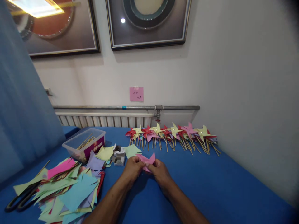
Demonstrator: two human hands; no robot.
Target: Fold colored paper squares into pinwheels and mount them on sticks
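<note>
Both my hands meet over the blue table [210,183], pinching a folded pink paper piece [147,160] between them. My left hand [132,168] grips its left side with curled fingers. My right hand [160,171] holds the right side, fingers closed on the paper. The pink piece has pointed flaps sticking up, like a pinwheel head without a stick.
A row of finished paper pinwheels on sticks [173,135] lies at the back. A clear plastic box of sticks [84,143] stands left. A heap of coloured paper squares [67,189] and black scissors [20,199] lie at the near left. A small grey box [119,155] sits by my hands.
</note>
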